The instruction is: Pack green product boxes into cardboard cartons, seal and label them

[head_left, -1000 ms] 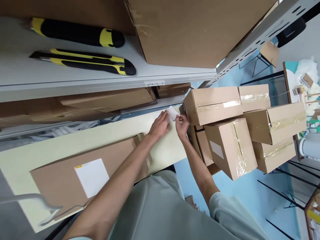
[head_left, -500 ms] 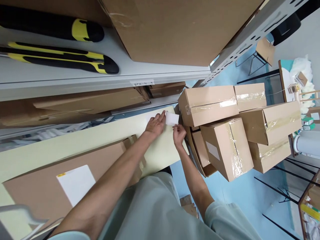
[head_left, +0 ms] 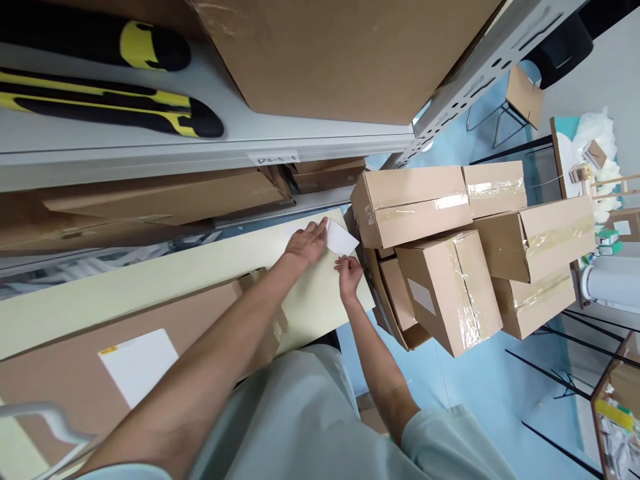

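Note:
A small white slip of paper (head_left: 342,237) lies on the pale yellow tabletop (head_left: 320,310), near its right end. My left hand (head_left: 306,244) rests flat at the slip's left corner, with fingers stretched out and the fingertips on or right beside it. Just below the slip, my right hand (head_left: 349,275) is closed with curled fingers, its fingertips pinched at the lower edge of the paper. Under my left forearm lies a long cardboard box (head_left: 210,320) bearing a white label (head_left: 139,365) with a yellow corner mark.
Taped cardboard boxes (head_left: 453,287) are stacked to the right of the tabletop. Above stands a grey metal shelf (head_left: 200,150) holding black-and-yellow utility knives (head_left: 115,107) and a large carton (head_left: 340,60). A chair (head_left: 523,97) and tables are farther right on the blue floor.
The white slip has turned, so it now sits slanted with its right corner lower. My right hand has moved slightly left and down; my left hand stays by the slip's left corner.

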`<state>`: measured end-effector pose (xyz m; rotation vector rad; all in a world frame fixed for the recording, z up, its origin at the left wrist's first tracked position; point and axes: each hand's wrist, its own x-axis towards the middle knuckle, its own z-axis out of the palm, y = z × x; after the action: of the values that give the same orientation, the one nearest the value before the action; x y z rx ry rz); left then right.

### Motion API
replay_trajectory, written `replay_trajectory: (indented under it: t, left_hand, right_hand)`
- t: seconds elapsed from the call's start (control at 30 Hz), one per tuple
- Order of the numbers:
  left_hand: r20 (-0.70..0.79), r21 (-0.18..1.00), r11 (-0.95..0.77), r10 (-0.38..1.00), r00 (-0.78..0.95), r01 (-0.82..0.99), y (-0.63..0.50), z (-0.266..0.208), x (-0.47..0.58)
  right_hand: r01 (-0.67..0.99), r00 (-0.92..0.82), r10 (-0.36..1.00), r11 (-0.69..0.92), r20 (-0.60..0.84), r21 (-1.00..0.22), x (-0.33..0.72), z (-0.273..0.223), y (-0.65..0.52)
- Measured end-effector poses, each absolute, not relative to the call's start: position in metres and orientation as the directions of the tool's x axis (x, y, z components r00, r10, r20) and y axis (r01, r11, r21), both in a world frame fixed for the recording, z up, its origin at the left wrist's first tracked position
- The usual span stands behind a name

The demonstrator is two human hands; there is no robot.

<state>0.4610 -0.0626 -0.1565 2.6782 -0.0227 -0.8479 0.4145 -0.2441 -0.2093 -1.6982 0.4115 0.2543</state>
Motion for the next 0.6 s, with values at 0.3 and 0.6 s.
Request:
replay_trajectory:
  t: [0.3, 0.6]
  left_hand:
    - [-0.608, 0.278, -0.955, -0.091, 0.788, 0.104, -0.071, -0.143, 0.469]
    - [-0.603, 0.337, -0.930, -0.092, 0.793, 0.148, -0.068, -0.150, 0.477]
  right_hand:
    - [-0.408, 0.904, -0.175, -0.072, -0.391, -0.910, 0.427, -0.208, -0.238]
    - [-0.382, 0.921, -0.121, -0.097, -0.370, -0.919, 0.445, -0.201, -0.240]
